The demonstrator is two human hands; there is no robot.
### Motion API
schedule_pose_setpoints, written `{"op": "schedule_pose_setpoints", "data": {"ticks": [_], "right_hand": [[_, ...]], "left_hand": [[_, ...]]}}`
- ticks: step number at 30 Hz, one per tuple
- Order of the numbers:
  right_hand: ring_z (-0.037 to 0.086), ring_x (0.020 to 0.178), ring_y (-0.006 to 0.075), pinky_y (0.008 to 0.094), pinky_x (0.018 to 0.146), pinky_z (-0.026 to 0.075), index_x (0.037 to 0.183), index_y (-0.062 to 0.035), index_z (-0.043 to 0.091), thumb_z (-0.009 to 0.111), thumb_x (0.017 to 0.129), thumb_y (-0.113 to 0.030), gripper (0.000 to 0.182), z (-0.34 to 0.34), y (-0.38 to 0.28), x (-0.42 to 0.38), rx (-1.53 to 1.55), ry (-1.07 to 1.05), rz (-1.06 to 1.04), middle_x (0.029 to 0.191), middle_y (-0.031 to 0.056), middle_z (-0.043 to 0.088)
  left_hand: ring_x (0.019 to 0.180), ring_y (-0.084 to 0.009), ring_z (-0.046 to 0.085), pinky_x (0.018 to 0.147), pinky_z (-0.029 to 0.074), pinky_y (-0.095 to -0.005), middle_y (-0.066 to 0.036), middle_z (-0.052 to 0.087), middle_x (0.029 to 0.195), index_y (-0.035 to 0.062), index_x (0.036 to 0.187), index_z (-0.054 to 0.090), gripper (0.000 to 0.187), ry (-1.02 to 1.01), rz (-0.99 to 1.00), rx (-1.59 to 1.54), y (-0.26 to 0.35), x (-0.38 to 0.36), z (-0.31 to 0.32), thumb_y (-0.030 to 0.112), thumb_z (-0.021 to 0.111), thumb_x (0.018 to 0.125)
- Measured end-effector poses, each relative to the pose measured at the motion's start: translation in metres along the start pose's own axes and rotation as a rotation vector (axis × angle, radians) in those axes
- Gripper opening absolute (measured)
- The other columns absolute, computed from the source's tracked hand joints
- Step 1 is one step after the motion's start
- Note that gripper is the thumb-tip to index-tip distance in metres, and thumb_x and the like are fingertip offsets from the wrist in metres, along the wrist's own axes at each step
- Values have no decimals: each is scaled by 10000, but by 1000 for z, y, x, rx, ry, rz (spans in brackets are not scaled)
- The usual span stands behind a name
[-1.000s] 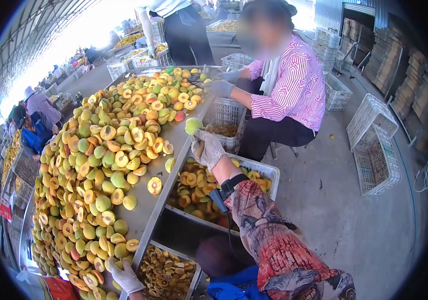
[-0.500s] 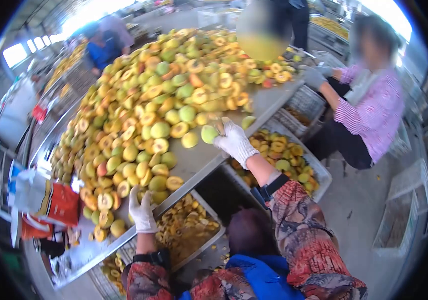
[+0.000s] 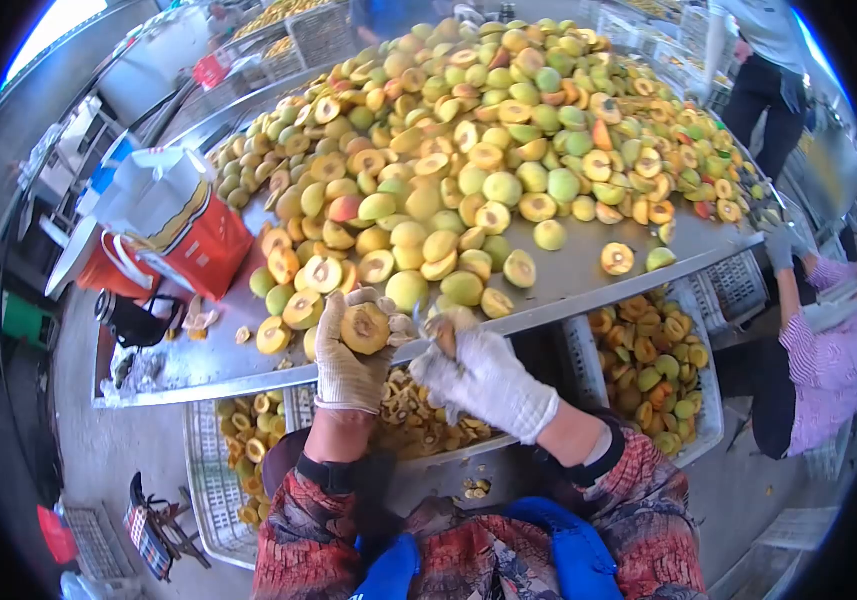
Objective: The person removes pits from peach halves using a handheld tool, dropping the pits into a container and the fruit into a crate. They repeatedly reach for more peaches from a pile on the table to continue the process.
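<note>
Left hand [image 3: 348, 368], gloved, is grasping fruit half [image 3: 364, 329] at the near edge of metal bench [image 3: 573, 272]; the cut face is showing a round brown ctr. Right hand [image 3: 493, 375], also gloved, is hovering just to the right w/ fingers curling inward; whether it is gripping a small item cannot be told, detail being blurred. Fruit pile [image 3: 428, 185], incl. cut pcs w/ yellow flesh, is covering most of the far & ctr bench; loose half [image 3: 617, 259] is lying apart, toward the right, on bare metal. Red bag [image 3: 206, 245] is standing on the left part of the bench, w/ black item [image 3: 131, 318] resting just beside it, toward the near side. Below the near edge, right crate [image 3: 711, 400] & left crate [image 3: 205, 485] are holding fruit pcs; cut scraps [image 3: 433, 425] are filling a container btwn them. Folding stool [image 3: 155, 528] is standing on the floor, near left. Co-worker [image 3: 828, 385] in a pink patterned top is sitting at the right end, w/ gloved co-worker's hand [image 3: 780, 240] reaching to the bench corner. Standing person [image 3: 766, 95] is occupying the far right.
</note>
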State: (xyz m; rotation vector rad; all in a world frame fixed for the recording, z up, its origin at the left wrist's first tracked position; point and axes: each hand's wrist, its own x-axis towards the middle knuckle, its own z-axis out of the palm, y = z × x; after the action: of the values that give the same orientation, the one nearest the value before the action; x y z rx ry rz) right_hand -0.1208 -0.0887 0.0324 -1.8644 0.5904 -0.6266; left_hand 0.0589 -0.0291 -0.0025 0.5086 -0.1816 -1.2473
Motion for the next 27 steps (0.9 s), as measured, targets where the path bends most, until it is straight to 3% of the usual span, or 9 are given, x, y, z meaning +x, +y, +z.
{"op": "schedule_pose_setpoints", "data": {"ticks": [2,5,7,10,16,27], "right_hand": [[588,805,446,457,650,487,1104,-20,501,693,837,-196,373,22,13,0,-116,46,-232,830,212,590],[622,847,395,423,708,503,1129,-24,494,689,852,-201,382,37,34,-3,-123,-19,-174,904,174,608],[611,866,424,460,715,498,1114,-17,512,672,857,-225,367,35,25,-3,-81,-70,-117,969,222,599],[599,852,434,507,709,488,1087,-21,538,618,878,-266,332,40,24,-2,-170,-87,-131,964,255,580],[602,894,418,491,754,501,1179,-51,550,584,892,-258,356,41,31,-8,-199,-107,-97,1029,241,581],[597,937,406,468,794,510,1130,-40,566,570,889,-190,284,48,41,-23,-212,-152,-113,1074,242,577]], "left_hand": [[887,-293,621,743,523,-376,-149,625,954,33,1013,587,362,83,55,76,2,-8,-3,380,562,913],[910,-303,617,817,519,-414,-156,625,973,3,1004,584,321,221,131,176,-2,-15,2,306,577,896],[925,-316,616,793,525,-419,-153,626,956,-9,1004,593,344,278,130,222,-6,-17,-1,317,576,895],[939,-309,614,831,519,-413,-158,614,971,19,1010,578,251,215,89,235,-9,-20,-1,238,561,889],[919,-308,615,842,510,-412,-160,618,958,42,983,557,194,221,49,271,-16,-30,2,202,545,874],[907,-290,615,858,498,-405,-158,623,912,21,923,542,155,175,63,358,-24,-38,8,152,539,840]]}}
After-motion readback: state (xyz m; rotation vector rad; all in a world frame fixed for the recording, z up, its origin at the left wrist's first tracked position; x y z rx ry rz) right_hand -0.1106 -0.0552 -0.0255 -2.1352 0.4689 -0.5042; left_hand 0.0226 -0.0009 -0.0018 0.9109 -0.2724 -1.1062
